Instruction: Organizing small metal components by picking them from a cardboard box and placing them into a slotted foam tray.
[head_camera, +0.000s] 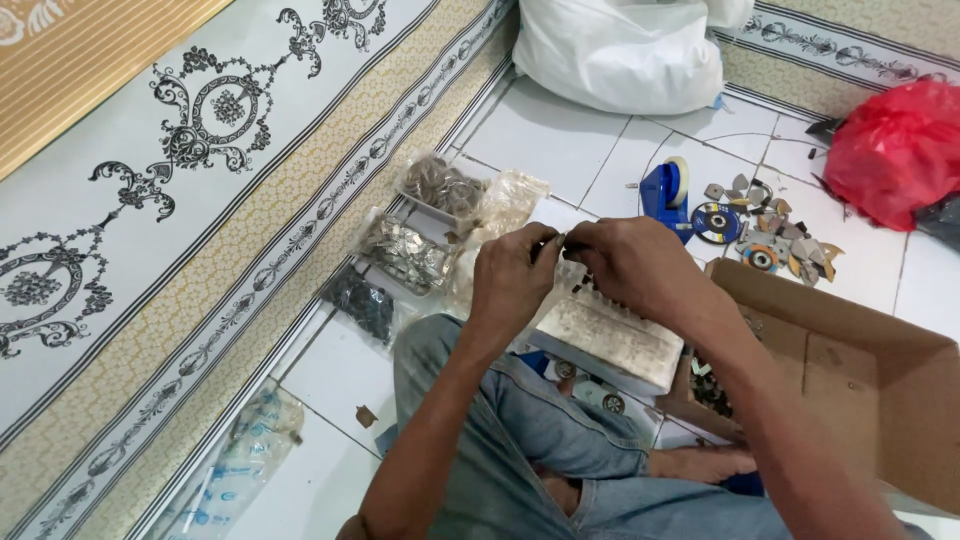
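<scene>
hands meeting at mid-frame, above a worn white block (610, 340) resting on the lap. left hand (512, 280) curled, fingertips pinched on a small dark piece (556, 243); right hand (630, 265) closed from the other side, thumb and fingers pressed to the same piece. too small to tell what kind of piece. both forearms reaching up from the bottom edge, over grey jeans (500, 440).

on the white tiled floor (560, 130), left of the hands, 4 clear plastic bags: 1 of brownish round parts (440, 187), 1 of silvery bits (405, 253), 1 of dark bits (362, 303), 1 pale and nearly see-through (510, 200), just behind the left hand. another clear bag with blue print (240, 460) lower left, near the patterned mat (130, 200).

right of the hands, open cardboard box (860, 380), small dark parts (710, 390) at its near corner. beyond the box, blue tape dispenser (662, 192), blue-labelled disc (716, 222) just beside it, then a scatter of small flat scraps (785, 235). white sack (620, 50) at the top, red plastic bag (900, 150) at the top right, well apart from the hands. round metal parts (610, 400) under the block, against the jeans.
</scene>
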